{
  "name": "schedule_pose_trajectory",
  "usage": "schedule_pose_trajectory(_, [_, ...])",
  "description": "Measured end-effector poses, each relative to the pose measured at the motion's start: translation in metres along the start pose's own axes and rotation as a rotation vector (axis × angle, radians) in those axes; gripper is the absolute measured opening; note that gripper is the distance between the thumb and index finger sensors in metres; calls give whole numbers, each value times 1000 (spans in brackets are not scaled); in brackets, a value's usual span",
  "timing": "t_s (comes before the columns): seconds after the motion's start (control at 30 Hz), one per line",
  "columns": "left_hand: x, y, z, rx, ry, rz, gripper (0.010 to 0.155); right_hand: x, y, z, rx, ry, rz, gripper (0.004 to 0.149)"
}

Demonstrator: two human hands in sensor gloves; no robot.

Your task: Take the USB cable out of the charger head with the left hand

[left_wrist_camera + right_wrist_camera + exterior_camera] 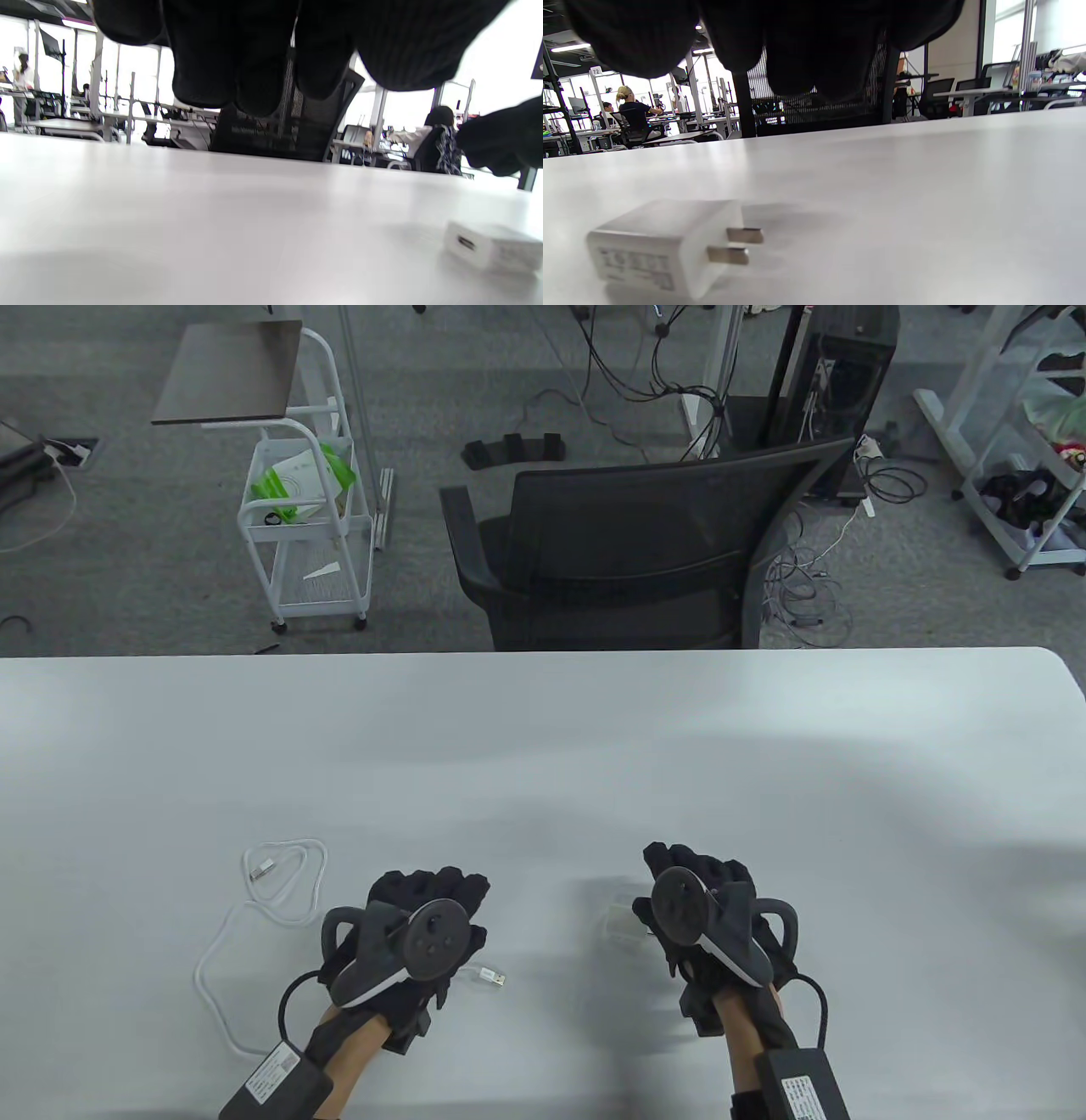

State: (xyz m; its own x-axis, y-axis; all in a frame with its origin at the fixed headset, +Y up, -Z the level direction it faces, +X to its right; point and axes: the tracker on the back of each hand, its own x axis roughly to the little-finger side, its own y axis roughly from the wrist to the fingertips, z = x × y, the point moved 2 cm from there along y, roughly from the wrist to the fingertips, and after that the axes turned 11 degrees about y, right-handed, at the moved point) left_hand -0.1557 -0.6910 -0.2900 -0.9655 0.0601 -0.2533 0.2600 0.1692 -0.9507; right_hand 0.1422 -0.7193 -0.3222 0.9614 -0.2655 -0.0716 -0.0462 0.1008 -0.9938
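USB cable point(254, 916): white, lying loose on the white table point(543, 746), looped at the left of the left hand point(416, 937). One metal plug point(261, 869) sits inside the far loop; the other plug point(492, 978) pokes out bare from under the left hand's right side, pointing toward the charger head point(619, 920). Cable and charger are apart, not joined.

Charger head: small white block lying flat on the table, just left of the right hand point(713, 916). Right wrist view shows its two flat prongs point(734, 245) sticking out sideways, label face toward the camera. Left wrist view shows its USB port point(466, 242), nothing plugged in.

Left hand: palm down over the cable near the bare plug, fingers point(237, 63) hanging loosely curled above the table; cannot tell whether it grips the cable.

Right hand: palm down beside the charger, fingers point(797, 46) loosely curled, holding nothing visible.

Beyond the far table edge: black mesh office chair point(628, 551), white wire cart point(310, 534).
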Motion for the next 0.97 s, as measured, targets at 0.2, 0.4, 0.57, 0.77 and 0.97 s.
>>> schedule_pose_trajectory(0.2, [30,-6,-8,-82,9,-93,70,-2,-4,6,101,-120,32,68])
schedule_pose_trajectory(0.4, [46,-11,-6,-80,65,-155,71,0,-5,8,138,-189,35,69])
schedule_pose_trajectory(0.57, [51,-12,-1,-50,67,-174,72,4,-5,7,135,-228,20,69])
schedule_pose_trajectory(0.77, [52,-11,6,-6,77,-174,73,5,-6,7,114,-231,7,70])
schedule_pose_trajectory(0.97, [53,-10,9,24,77,-177,72,5,-6,6,109,-233,6,70])
